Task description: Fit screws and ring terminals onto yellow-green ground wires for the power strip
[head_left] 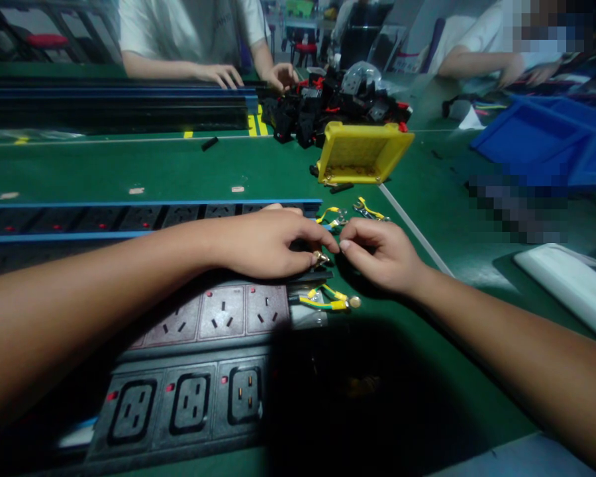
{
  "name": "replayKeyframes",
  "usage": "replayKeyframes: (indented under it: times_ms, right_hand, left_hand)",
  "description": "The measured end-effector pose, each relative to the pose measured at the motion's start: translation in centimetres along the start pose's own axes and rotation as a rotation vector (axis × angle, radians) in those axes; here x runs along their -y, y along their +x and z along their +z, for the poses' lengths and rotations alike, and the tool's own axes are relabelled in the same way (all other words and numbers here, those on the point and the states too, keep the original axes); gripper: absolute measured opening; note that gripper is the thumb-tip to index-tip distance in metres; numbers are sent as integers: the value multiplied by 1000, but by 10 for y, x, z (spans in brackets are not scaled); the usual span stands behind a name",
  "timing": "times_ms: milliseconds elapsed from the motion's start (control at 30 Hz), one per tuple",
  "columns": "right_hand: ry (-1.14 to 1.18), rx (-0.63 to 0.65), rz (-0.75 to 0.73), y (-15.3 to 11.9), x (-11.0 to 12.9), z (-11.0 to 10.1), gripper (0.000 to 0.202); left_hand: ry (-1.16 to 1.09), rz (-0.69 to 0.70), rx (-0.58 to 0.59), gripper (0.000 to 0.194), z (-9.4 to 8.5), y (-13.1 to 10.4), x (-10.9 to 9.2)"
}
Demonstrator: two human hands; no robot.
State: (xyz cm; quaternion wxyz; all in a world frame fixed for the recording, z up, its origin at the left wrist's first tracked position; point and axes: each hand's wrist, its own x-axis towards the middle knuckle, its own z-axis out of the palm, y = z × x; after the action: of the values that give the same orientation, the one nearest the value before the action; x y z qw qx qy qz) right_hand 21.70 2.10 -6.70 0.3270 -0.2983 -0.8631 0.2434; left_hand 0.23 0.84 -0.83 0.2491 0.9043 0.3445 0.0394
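Observation:
Black socket strips lie side by side on the green table, the nearest one [193, 404] with large outlets and a reddish one [223, 311] behind it. My left hand [278, 242] rests over the right ends of the strips, thumb and forefinger closed round a small brass-coloured metal part [320, 258]. Just right of it, my right hand [382, 255] has its thumb and forefinger pinched together; anything between them is too small to make out. Yellow-green wires with lugs [328, 303] stick out below my left hand. More short wires [370, 209] lie beyond my right hand.
A yellow bin [365, 156] stands tilted behind my hands, beside a heap of black and red parts [338, 99]. Dark rails [114, 106] lie at the back left. Blue trays [541, 139] and a white object [566, 285] are at the right. Two people sit across the table.

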Motion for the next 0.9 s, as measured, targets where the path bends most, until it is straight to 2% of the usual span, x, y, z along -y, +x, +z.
replayKeyframes:
  times_ms: [633,900]
  right_hand:
    - [22,53,31,-1,-5,3,15]
    - [26,74,39,0,-6,6,13]
  left_hand:
    - [-1,42,23,27,1,1,6]
    - [2,49,-3,25,3,2,6]
